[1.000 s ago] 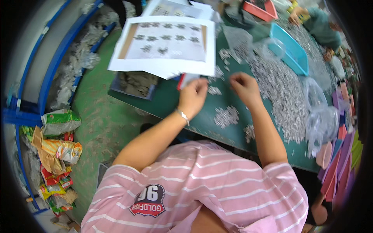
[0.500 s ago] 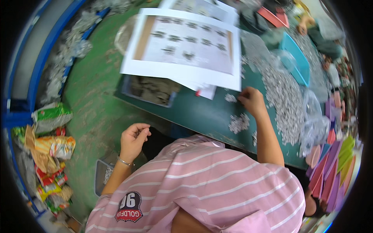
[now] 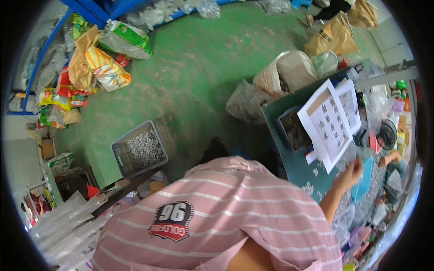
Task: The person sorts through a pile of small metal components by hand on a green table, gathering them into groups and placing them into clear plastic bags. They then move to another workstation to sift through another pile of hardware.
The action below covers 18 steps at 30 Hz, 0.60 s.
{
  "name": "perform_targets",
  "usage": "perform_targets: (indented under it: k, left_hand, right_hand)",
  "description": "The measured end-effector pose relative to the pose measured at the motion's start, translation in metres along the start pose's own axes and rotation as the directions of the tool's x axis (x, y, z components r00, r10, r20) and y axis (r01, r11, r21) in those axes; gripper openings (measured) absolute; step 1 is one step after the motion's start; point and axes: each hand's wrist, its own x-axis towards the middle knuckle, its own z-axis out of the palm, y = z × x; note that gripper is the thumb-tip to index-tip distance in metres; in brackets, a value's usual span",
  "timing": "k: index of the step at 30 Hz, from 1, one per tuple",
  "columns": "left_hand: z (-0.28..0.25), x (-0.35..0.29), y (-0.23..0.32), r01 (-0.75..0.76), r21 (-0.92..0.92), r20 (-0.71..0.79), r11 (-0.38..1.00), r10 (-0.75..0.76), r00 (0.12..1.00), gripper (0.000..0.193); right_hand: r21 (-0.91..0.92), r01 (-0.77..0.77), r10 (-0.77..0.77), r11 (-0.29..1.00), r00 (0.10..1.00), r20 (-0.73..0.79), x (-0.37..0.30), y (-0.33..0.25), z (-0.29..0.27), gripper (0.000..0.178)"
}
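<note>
My right hand (image 3: 351, 174) is raised over the dark green table (image 3: 289, 163), beside the lower end of a printed sheet (image 3: 326, 124) and near a turquoise tray (image 3: 364, 180). Its fingers are curled together, and whatever they may hold is hidden. Small clusters of silvery pieces (image 3: 308, 188) lie on the table near my right forearm. A bin of greyish-brown contents (image 3: 296, 128) stands partly under the sheet. My left hand cannot be seen; my torso in a pink striped shirt fills the lower middle.
A grey plastic crate (image 3: 116, 156) with many silvery pieces sits on the green floor to the left. White sacks (image 3: 291, 67) stand by the table's far end. Colourful bags (image 3: 108, 67) are piled at far left. Another person's arm (image 3: 391, 158) reaches in at the right.
The view has swung left, bringing the crate and more floor into sight. My right hand has lifted from beside the small clusters toward the turquoise tray. My left hand has left the view.
</note>
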Motion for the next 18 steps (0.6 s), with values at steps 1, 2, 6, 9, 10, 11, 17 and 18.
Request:
perform_targets:
  k: [1, 2, 6, 9, 10, 11, 17, 18]
  left_hand:
    - [0.007, -0.005, -0.007, 0.038, -0.063, 0.036, 0.997, -0.036, 0.999, 0.012]
    - [0.014, -0.010, -0.013, 0.063, -0.111, 0.058, 0.992, -0.057, 0.997, 0.012]
    - [0.024, -0.024, -0.024, 0.135, -0.240, 0.093, 0.961, -0.115, 0.989, 0.011]
    - [0.022, -0.027, -0.020, 0.141, -0.311, 0.101, 0.940, -0.114, 0.988, 0.011]
    - [0.022, -0.027, -0.018, 0.135, -0.329, 0.098, 0.935, -0.108, 0.989, 0.011]
    - [0.024, -0.032, -0.021, 0.133, -0.337, 0.082, 0.932, -0.112, 0.990, 0.011]
    - [0.009, -0.038, -0.032, 0.166, -0.339, -0.105, 0.926, -0.213, 0.971, 0.010]
    - [-0.043, -0.054, 0.004, 0.234, -0.586, -0.068, 0.776, -0.335, 0.940, 0.010]
  right_hand:
    - [-0.024, 0.128, -0.124, 0.991, 0.985, 0.123, -0.006, -0.031, 0.026, 0.022]
    - [-0.020, 0.252, -0.240, 0.967, 0.938, 0.249, -0.017, -0.061, 0.054, 0.021]
    - [0.050, 0.679, -0.557, 0.732, 0.554, 0.618, -0.070, -0.166, 0.124, 0.019]
    - [0.079, 0.532, -0.380, 0.843, 0.486, 0.787, -0.090, -0.182, 0.152, 0.015]
    - [0.044, 0.454, -0.267, 0.890, 0.441, 0.857, -0.093, -0.187, 0.162, 0.015]
    - [0.021, 0.472, -0.222, 0.881, 0.374, 0.900, -0.096, -0.193, 0.173, 0.015]
    - [0.029, 0.499, 0.058, 0.866, -0.157, 0.986, -0.101, -0.203, 0.233, 0.033]
    - [0.038, 0.501, 0.083, 0.864, -0.216, 0.973, -0.097, -0.198, 0.245, 0.035]
